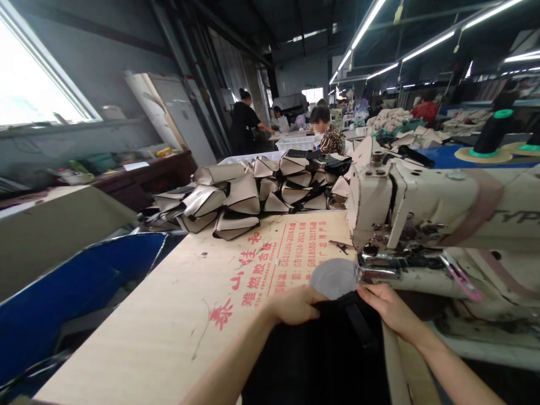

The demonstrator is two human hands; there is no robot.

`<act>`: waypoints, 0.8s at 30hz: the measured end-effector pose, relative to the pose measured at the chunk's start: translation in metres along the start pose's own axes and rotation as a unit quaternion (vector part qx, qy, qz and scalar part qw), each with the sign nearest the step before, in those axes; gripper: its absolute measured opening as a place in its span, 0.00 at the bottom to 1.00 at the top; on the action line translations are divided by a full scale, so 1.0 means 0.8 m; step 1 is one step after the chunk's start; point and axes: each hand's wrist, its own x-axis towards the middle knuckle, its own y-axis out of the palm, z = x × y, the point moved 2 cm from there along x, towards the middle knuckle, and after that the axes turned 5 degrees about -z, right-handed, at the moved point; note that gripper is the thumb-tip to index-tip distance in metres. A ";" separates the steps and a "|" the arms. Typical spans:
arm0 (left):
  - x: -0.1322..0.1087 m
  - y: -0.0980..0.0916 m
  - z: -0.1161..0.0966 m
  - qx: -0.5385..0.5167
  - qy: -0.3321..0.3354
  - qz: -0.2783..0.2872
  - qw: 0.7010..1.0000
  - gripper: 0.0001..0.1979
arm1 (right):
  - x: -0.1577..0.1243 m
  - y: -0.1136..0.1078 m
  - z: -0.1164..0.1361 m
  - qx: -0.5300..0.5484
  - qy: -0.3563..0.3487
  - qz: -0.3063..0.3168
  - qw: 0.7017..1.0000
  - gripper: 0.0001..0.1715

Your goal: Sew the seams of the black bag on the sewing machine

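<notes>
A black bag [312, 360] with a dark strap and buckle [358, 323] hangs in front of me, its top edge up at the sewing machine [379, 208]. My left hand [295, 305] is closed around the left part of that edge. On the other side, my right hand [388, 308] pinches the bag's edge close beside the machine's metal arm, fingertips just below the presser area. A grey roll of tape [335, 275] lies flat on the plywood tabletop [169, 326], right behind the bag. Small dark thread snips [343, 246] rest beyond the roll.
Behind the plywood is a heap of beige-and-black bags [240, 197]. A blue-lined bin [93, 287] stands at the left. Pink-handled tweezers [462, 278] sit on the machine, and a black thread cone [491, 135] stands behind it. Several people work farther back.
</notes>
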 end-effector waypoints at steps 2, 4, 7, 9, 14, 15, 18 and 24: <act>0.006 -0.010 0.010 -0.066 -0.039 0.049 0.996 0.13 | 0.002 -0.001 -0.001 0.009 0.009 -0.015 1.000 0.30; 0.011 -0.016 0.020 -0.120 -0.072 0.069 0.988 0.11 | 0.003 -0.001 -0.001 0.013 0.017 -0.030 0.999 0.30; 0.014 -0.019 0.033 -0.136 -0.089 0.040 0.986 0.16 | 0.004 -0.001 0.000 0.007 0.027 -0.044 0.999 0.30; 0.015 -0.019 0.038 -0.123 -0.084 0.012 0.989 0.17 | 0.005 -0.002 -0.001 0.002 0.032 -0.047 0.998 0.31; 0.015 -0.014 0.038 -0.120 -0.077 -0.001 0.990 0.16 | 0.004 -0.003 -0.004 0.006 0.034 -0.047 0.998 0.30; 0.015 -0.013 0.038 -0.124 -0.076 -0.001 0.989 0.16 | 0.004 -0.004 -0.005 0.007 0.034 -0.048 0.998 0.30; 0.014 -0.012 0.038 -0.131 -0.073 -0.005 0.989 0.16 | 0.002 -0.004 -0.005 0.011 0.033 -0.049 0.998 0.30; 0.004 -0.002 0.024 -0.106 -0.078 -0.034 0.991 0.16 | -0.004 -0.002 -0.002 0.055 0.027 -0.041 0.997 0.28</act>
